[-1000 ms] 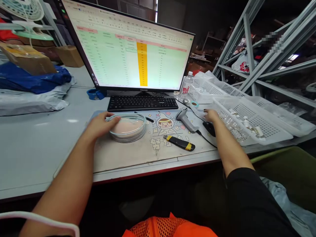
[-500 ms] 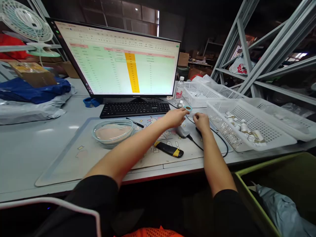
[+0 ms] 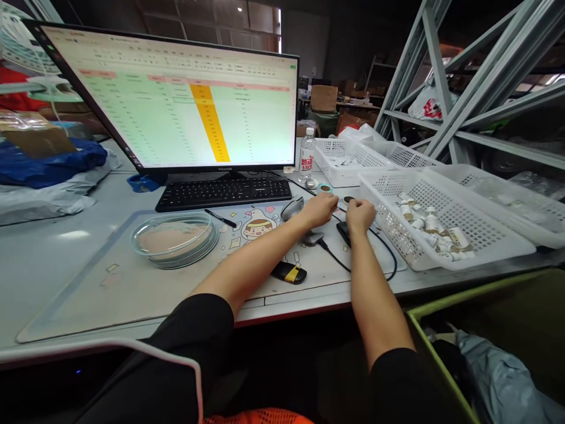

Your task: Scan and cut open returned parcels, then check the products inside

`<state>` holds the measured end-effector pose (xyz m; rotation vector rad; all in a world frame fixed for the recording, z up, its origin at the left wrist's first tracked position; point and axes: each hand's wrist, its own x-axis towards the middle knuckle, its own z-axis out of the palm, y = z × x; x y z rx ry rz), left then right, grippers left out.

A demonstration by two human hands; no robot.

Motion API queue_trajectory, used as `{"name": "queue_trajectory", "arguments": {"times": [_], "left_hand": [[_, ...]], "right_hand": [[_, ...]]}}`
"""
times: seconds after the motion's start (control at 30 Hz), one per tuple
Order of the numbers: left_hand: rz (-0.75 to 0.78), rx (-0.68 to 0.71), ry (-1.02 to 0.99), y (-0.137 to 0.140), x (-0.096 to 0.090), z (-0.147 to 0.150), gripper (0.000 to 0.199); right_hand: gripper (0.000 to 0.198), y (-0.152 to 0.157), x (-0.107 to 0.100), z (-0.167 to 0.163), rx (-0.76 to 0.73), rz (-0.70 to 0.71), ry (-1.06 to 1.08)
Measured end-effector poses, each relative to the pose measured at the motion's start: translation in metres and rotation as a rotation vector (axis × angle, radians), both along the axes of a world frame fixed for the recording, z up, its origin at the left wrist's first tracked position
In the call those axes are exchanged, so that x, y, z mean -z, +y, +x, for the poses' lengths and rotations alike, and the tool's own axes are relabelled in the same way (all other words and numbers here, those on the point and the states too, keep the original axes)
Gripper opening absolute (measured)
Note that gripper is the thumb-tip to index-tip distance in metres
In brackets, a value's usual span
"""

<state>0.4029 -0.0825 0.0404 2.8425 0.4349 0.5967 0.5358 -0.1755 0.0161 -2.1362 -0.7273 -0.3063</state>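
My left hand (image 3: 321, 211) is closed in a pinch above the desk mat, just right of a grey mouse (image 3: 292, 208). What its fingertips hold, if anything, is too small to make out. Close beside it, my right hand (image 3: 361, 215) is curled shut, with its fingers hidden behind the knuckles. A dark-centred tape roll (image 3: 348, 200) shows at its fingertips; I cannot tell whether it is held. Behind the left hand lies a roll with a teal rim (image 3: 325, 188). Below the hands are a small grey device with a cable (image 3: 312, 238) and a black object (image 3: 343, 232).
White perforated baskets (image 3: 415, 259) stand on the right, one with several small bottles (image 3: 431, 220). A keyboard (image 3: 225, 192) and monitor (image 3: 176, 106) are behind. On the mat (image 3: 119, 294) are stacked glass dishes (image 3: 174, 238), a pen (image 3: 220, 218) and a black-yellow cutter (image 3: 289, 272).
The view has shifted, with things on the desk appearing farther left. My left hand has drawn away from the teal-rimmed roll, closer to my right hand. More of the mouse shows.
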Motion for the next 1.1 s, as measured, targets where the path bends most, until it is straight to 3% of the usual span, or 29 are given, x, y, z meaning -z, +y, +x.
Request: {"name": "queue_trajectory", "arguments": {"times": [0.1, 0.17, 0.23, 0.3, 0.43, 0.5, 0.53, 0.6, 0.67, 0.73, 0.87, 1.0, 1.1], "left_hand": [[-0.033, 0.024, -0.052, 0.002, 0.0, -0.015, 0.043], [-0.082, 0.056, -0.104, 0.008, -0.002, -0.036, 0.064], [-0.111, 0.054, -0.17, 0.015, -0.004, -0.067, 0.065], [-0.13, -0.041, -0.218, 0.022, -0.003, -0.107, 0.05], [-0.232, -0.389, -0.156, 0.038, 0.008, -0.196, 0.036], [-0.256, -0.5, -0.103, 0.048, 0.014, -0.237, 0.033], [-0.26, -0.539, -0.087, 0.054, 0.016, -0.255, 0.032], [-0.264, -0.603, -0.065, 0.063, 0.018, -0.286, 0.031], [-0.265, -0.618, -0.049, 0.069, 0.017, -0.31, 0.032], [-0.265, -0.586, -0.029, 0.069, 0.016, -0.328, 0.034], [-0.29, -0.454, 0.024, 0.052, 0.019, -0.354, 0.03], [-0.312, -0.235, 0.087, 0.032, 0.022, -0.364, 0.025], [-0.306, -0.349, 0.079, 0.025, 0.022, -0.362, 0.019]], "right_hand": [[0.048, -0.012, -0.008, 0.009, 0.076, 0.091, 0.009], [0.044, -0.017, -0.013, 0.007, 0.032, 0.136, -0.011], [0.038, -0.016, -0.014, -0.002, -0.064, 0.198, -0.021], [0.033, -0.011, -0.015, -0.015, -0.193, 0.306, 0.024], [0.032, 0.003, -0.02, -0.061, -0.518, 0.456, 0.271], [0.033, 0.011, -0.025, -0.1, -0.772, 0.37, 0.376], [0.033, 0.016, -0.026, -0.124, -0.915, 0.253, 0.39], [0.028, 0.027, -0.027, -0.173, -1.141, -0.077, 0.327], [0.017, 0.043, -0.027, -0.218, -1.215, -0.364, 0.197], [0.006, 0.064, -0.026, -0.25, -1.157, -0.477, 0.075], [0.016, 0.113, -0.029, -0.283, -0.96, -0.547, -0.084], [0.018, 0.15, -0.029, -0.302, -0.846, -0.656, -0.127], [0.01, 0.157, -0.03, -0.31, -0.812, -0.667, -0.121]]}}
